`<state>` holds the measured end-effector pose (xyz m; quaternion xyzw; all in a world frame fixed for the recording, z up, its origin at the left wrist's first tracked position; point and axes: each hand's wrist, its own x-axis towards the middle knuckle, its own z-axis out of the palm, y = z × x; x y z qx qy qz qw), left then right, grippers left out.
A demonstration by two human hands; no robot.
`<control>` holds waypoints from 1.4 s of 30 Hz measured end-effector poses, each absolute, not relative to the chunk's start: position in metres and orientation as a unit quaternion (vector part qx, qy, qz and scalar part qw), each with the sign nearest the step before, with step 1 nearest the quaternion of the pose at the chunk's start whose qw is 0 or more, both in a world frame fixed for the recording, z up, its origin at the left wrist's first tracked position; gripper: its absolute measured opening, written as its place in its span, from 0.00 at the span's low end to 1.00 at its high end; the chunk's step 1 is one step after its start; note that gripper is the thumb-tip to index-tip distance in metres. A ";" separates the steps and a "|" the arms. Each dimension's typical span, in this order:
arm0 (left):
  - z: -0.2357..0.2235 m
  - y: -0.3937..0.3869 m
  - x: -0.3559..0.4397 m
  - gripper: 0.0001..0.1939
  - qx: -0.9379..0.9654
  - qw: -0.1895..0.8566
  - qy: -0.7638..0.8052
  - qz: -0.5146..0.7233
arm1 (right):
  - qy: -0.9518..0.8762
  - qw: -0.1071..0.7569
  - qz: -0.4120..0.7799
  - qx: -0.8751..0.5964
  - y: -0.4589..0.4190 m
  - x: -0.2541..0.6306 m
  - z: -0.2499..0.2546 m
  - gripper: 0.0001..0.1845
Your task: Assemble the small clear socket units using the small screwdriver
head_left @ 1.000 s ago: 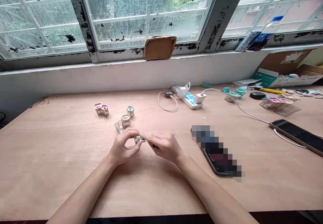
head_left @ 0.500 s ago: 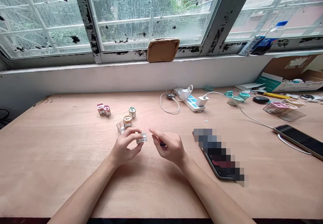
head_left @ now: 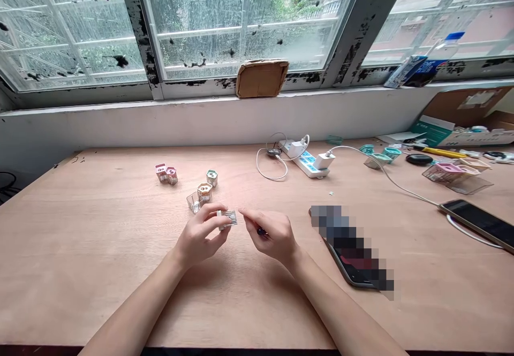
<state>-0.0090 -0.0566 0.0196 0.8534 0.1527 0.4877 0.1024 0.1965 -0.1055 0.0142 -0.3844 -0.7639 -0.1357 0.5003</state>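
My left hand (head_left: 204, 233) pinches a small pencil sharpener with a clear plastic body (head_left: 229, 218) between thumb and fingers, a little above the table. Just to its right, my right hand (head_left: 273, 233) is closed with the index finger stretched toward the clear body. A small dark thing (head_left: 261, 231) shows in the right hand's curled fingers; the rest of it is hidden. Past the left hand stand an orange-topped two-hole sharpener (head_left: 204, 190), a clear open case (head_left: 194, 202) and a green-topped sharpener (head_left: 212, 178). Two pink-topped sharpeners (head_left: 166, 173) stand further left.
On the right lie a phone with a blurred screen (head_left: 353, 270) and another phone (head_left: 477, 222) on a white cable. A power strip (head_left: 309, 166) with plugs sits toward the wall. Pink and teal cases (head_left: 450, 171), a yellow cutter (head_left: 444, 152) and an open carton (head_left: 437, 130) fill the far right.
The clear body in my left hand has tilted slightly, and both hands keep nearly the same pose. The whole view has shifted a little.
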 end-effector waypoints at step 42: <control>0.012 -0.049 -0.012 0.06 0.761 0.364 0.235 0.482 | -0.764 0.485 -0.101 -0.413 -0.104 0.199 0.009 0.10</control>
